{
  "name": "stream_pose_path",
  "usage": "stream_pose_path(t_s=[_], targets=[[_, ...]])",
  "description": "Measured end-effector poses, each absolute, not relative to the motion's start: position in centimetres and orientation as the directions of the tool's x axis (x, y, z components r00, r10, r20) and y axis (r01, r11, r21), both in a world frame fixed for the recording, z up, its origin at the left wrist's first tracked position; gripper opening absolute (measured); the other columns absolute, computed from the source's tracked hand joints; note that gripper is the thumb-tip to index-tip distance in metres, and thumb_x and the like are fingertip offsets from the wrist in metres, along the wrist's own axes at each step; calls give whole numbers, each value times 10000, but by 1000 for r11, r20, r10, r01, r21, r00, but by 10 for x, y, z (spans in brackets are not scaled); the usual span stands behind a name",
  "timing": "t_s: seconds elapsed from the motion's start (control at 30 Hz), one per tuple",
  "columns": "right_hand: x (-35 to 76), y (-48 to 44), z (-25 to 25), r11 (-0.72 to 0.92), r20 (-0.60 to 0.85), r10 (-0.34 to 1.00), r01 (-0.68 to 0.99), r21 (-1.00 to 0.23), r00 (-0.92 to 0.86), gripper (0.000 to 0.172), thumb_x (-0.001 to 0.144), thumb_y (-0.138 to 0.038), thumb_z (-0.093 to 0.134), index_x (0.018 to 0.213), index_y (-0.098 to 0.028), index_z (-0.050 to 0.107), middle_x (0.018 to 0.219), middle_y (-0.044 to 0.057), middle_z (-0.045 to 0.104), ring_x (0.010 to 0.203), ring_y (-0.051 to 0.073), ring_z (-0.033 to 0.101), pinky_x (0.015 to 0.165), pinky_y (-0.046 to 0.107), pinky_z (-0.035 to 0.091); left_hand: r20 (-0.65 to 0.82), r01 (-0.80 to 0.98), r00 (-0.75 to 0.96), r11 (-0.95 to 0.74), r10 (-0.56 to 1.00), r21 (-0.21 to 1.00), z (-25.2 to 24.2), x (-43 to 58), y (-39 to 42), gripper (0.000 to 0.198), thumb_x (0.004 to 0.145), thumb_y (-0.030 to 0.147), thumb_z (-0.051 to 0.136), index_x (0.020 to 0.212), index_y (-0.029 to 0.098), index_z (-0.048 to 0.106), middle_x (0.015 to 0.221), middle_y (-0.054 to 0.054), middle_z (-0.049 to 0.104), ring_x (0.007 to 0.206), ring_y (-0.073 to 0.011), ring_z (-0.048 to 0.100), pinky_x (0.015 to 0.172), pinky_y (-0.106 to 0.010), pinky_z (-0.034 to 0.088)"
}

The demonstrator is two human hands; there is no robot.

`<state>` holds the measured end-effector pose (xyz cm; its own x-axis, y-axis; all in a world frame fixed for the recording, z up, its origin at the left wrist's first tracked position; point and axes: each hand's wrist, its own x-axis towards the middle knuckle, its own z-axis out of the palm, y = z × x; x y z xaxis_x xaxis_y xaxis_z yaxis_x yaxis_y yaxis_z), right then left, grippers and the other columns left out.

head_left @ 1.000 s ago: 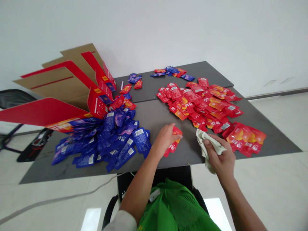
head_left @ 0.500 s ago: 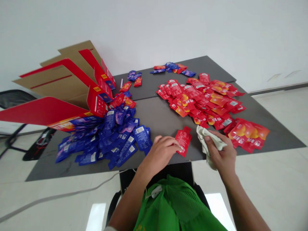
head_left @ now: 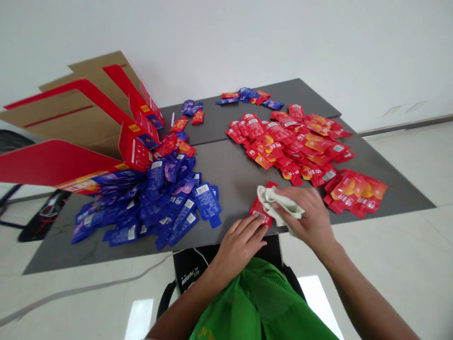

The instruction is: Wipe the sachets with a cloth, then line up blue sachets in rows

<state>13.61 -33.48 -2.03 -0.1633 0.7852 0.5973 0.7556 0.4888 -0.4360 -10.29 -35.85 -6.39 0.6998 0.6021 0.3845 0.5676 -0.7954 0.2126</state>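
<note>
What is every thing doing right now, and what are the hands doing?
Left hand: open, fingers resting on a red foil sachet
Right hand: gripping a crumpled off-white cloth
Red foil sachet: lying flat, upper end under the cloth
Heap of red foil sachets: spread out, overlapping
Heap of blue foil sachets: piled, overlapping
Red-and-tan cardboard box: open, flaps spread

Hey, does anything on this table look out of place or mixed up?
Yes: red sachets lie at the far end of the blue sachet pile, beside the cardboard display box. The small far cluster also mixes both colours, while the main piles are each one colour.
</note>
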Motion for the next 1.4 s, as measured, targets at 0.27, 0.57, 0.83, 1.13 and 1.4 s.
stream_pose_path(t_s=[0.27,0.57,0.83,1.13,1.4], targets=[[133,-306,-46,610,406,780,724,-322,-476,406,995,-267,698,1399,-242,659,1337,109,731,1116,294,655,972,447,530,464,553,664,-802,587,223,-69,-104,-358,264,1094,233,607,1346,173,662,1393,-36,744,1333,-201,664,1050,-385,502],[145,-285,-18,490,564,775,835,-252,-284,400,1027,-268,648,1426,-250,634,1318,106,736,1114,305,652,974,470,492,505,566,618,-787,602,245,-72,-100,-360,229,1113,228,570,1306,178,682,1367,-44,756,1306,-177,692,988,-361,509],[127,-327,-38,667,399,740,672,-323,-542,369,1026,-248,654,1393,-216,643,1337,108,730,1149,283,654,965,413,533,423,585,617,-746,664,318,-72,-99,-363,154,1081,215,627,1193,205,732,1204,-32,815,1182,-196,745,996,-368,502],[155,-275,-21,498,523,779,848,-180,-346,369,1031,-265,656,1393,-198,644,1287,126,747,1088,309,656,941,464,508,462,578,603,-755,650,309,-76,-99,-362,241,1083,231,624,1311,200,694,1399,-25,740,1326,-162,680,995,-361,507],[123,-338,-35,657,379,751,671,-345,-541,398,1027,-279,655,1422,-230,627,1343,106,728,1154,281,664,969,413,553,401,586,608,-728,686,356,-68,-99,-364,117,1066,213,645,1098,203,757,1080,-15,832,1045,-187,772,976,-377,510]])
